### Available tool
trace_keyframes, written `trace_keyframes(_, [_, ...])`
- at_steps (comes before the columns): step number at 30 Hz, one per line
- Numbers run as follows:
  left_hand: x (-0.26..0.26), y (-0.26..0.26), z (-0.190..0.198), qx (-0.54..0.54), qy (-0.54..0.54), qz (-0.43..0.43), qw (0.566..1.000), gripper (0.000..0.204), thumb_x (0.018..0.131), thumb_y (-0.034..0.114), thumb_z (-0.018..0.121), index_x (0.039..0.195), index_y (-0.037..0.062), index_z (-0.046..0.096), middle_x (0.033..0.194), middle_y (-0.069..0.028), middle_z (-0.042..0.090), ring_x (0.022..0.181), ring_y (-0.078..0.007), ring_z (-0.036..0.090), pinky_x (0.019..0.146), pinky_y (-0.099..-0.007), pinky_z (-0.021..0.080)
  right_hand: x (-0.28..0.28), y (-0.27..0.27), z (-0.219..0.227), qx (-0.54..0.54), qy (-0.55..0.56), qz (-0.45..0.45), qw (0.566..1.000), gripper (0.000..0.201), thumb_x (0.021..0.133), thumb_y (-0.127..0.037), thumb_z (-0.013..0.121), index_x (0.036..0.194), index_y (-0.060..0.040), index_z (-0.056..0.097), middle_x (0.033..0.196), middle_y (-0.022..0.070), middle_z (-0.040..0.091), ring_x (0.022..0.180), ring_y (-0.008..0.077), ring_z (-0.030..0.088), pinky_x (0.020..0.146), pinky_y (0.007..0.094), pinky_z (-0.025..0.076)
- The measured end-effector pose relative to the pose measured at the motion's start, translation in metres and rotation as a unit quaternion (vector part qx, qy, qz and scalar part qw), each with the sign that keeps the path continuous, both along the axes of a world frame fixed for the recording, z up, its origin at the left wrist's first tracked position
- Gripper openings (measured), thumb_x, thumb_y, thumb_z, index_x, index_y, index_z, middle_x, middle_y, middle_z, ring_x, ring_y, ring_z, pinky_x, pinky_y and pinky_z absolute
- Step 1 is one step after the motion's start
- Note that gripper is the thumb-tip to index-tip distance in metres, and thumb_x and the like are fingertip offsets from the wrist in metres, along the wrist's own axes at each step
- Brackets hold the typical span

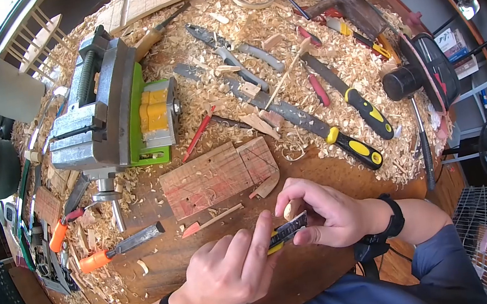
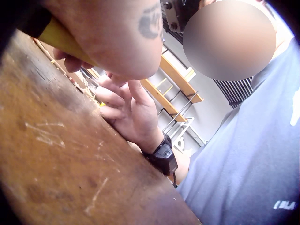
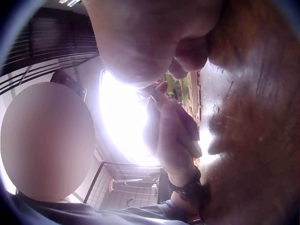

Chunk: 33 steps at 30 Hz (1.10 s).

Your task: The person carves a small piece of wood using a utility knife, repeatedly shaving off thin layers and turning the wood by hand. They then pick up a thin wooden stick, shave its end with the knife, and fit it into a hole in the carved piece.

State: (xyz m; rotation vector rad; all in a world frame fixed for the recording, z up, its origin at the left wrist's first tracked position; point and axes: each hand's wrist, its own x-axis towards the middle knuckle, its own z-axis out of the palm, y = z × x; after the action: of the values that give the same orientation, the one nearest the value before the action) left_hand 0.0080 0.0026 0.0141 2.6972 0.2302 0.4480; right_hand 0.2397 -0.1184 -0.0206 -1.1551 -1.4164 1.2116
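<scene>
i see a round wooden table (image 1: 321, 168) strewn with shavings (image 1: 277, 40). on it: a vise (image 1: 101, 104), a board (image 1: 218, 174), yellow-handled files (image 1: 353, 151), pliers (image 1: 228, 47), orange-handled chisels (image 1: 116, 249) and a black mallet (image 1: 403, 83).

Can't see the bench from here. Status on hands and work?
Left hand grips utility knife. Right hand pinches small wood piece. Shavings, tools beyond.
</scene>
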Motion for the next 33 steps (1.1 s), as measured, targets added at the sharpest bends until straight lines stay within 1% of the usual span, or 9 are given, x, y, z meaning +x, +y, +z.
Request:
trace_keyframes(3, [0.0, -0.001, -0.001, 0.006, -0.003, 0.004, 1.0, 0.064, 0.085, 0.019, 0.086, 0.137, -0.013, 0.066, 0.084, -0.012, 0.069, 0.062, -0.0215, 0.068, 0.054, -0.0326, 0.055, -0.001, -0.002, 0.0, -0.018, 0.016, -0.004, 1.0, 0.051, 0.104, -0.034, 0.079, 0.133, -0.0037, 0.051, 0.108, 0.0052, 0.052, 0.083, 0.0103, 0.051, 0.067, 0.0254, 0.042])
trace_keyframes(9, [-0.001, -0.002, 0.001, 0.025, -0.002, 0.006, 1.0, 0.065, 0.084, 0.021, 0.086, 0.137, -0.0133, 0.066, 0.087, -0.0126, 0.07, 0.063, -0.0214, 0.068, 0.055, -0.033, 0.055, -0.003, -0.003, -0.003, 0.004, -0.021, -0.016, 1.0, 0.047, 0.104, -0.034, 0.078, 0.125, -0.0035, 0.05, 0.098, 0.0056, 0.051, 0.079, 0.0141, 0.047, 0.066, 0.0313, 0.039])
trace_keyframes(10, [-0.001, -0.001, -0.003, 0.025, -0.002, 0.006, 1.0, 0.065, 0.084, 0.021, 0.086, 0.137, -0.0133, 0.066, 0.087, -0.0126, 0.07, 0.063, -0.0214, 0.068, 0.055, -0.033, 0.055, -0.003, -0.003, -0.003, 0.004, -0.021, -0.016, 1.0, 0.047, 0.104, -0.034, 0.078, 0.125, -0.0035, 0.05, 0.098, 0.0056, 0.051, 0.079, 0.0141, 0.047, 0.066, 0.0313, 0.039])
trace_keyframes(12, [0.0, -0.001, -0.012, 0.06, -0.057, 0.03, 0.996, 0.065, 0.078, 0.021, 0.082, 0.135, -0.0089, 0.07, 0.079, -0.0014, 0.059, 0.055, -0.0101, 0.055, 0.047, -0.0265, 0.046, -0.002, -0.002, -0.005, 0.046, -0.058, -0.008, 0.997, 0.047, 0.104, -0.035, 0.078, 0.124, -0.0042, 0.05, 0.101, 0.0054, 0.051, 0.079, 0.0126, 0.047, 0.067, 0.0296, 0.04])
trace_keyframes(15, [-0.001, 0.001, -0.013, 0.056, -0.058, 0.026, 0.996, 0.065, 0.078, 0.021, 0.081, 0.135, -0.0091, 0.07, 0.079, -0.0019, 0.059, 0.055, -0.0102, 0.055, 0.047, -0.0263, 0.046, 0.0, -0.003, -0.002, -0.012, -0.037, -0.003, 0.999, 0.049, 0.104, -0.037, 0.078, 0.129, -0.0044, 0.051, 0.106, 0.0052, 0.052, 0.081, 0.0108, 0.049, 0.067, 0.0273, 0.042])
trace_keyframes(21, [0.0, 0.001, -0.014, 0.053, -0.055, 0.02, 0.997, 0.065, 0.079, 0.022, 0.082, 0.134, -0.0093, 0.07, 0.078, -0.0015, 0.058, 0.055, -0.0103, 0.056, 0.047, -0.0267, 0.044, -0.003, 0.001, 0.0, 0.022, -0.021, -0.014, 0.999, 0.05, 0.106, -0.025, 0.076, 0.142, -0.0042, 0.05, 0.115, 0.0072, 0.057, 0.071, 0.0109, 0.051, 0.067, 0.0281, 0.048])
trace_keyframes(28, [0.001, 0.001, -0.015, 0.05, -0.057, 0.016, 0.997, 0.065, 0.079, 0.021, 0.082, 0.135, -0.0095, 0.07, 0.077, -0.001, 0.057, 0.055, -0.0101, 0.055, 0.046, -0.0267, 0.043, -0.002, -0.001, -0.001, 0.021, -0.019, -0.016, 0.999, 0.043, 0.107, -0.025, 0.075, 0.136, -0.0039, 0.051, 0.112, 0.0074, 0.057, 0.072, 0.0115, 0.052, 0.065, 0.0293, 0.047])
trace_keyframes(30, [0.0, 0.0, -0.015, 0.056, -0.059, 0.017, 0.997, 0.065, 0.078, 0.02, 0.081, 0.135, -0.0096, 0.07, 0.077, -0.0009, 0.057, 0.054, -0.0102, 0.055, 0.046, -0.0267, 0.044, 0.001, -0.002, -0.004, 0.015, -0.037, 0.006, 0.999, 0.044, 0.107, -0.036, 0.073, 0.13, -0.0048, 0.052, 0.11, 0.0055, 0.053, 0.079, 0.0101, 0.05, 0.068, 0.0257, 0.044])
trace_keyframes(33, [0.0, 0.001, -0.015, 0.05, -0.063, 0.027, 0.996, 0.066, 0.078, 0.02, 0.082, 0.136, -0.0099, 0.069, 0.077, -0.0009, 0.057, 0.055, -0.0104, 0.055, 0.046, -0.027, 0.044, 0.0, -0.001, -0.006, 0.039, -0.05, -0.004, 0.998, 0.043, 0.107, -0.036, 0.073, 0.128, -0.0051, 0.052, 0.111, 0.0052, 0.053, 0.077, 0.0099, 0.048, 0.068, 0.0257, 0.043])
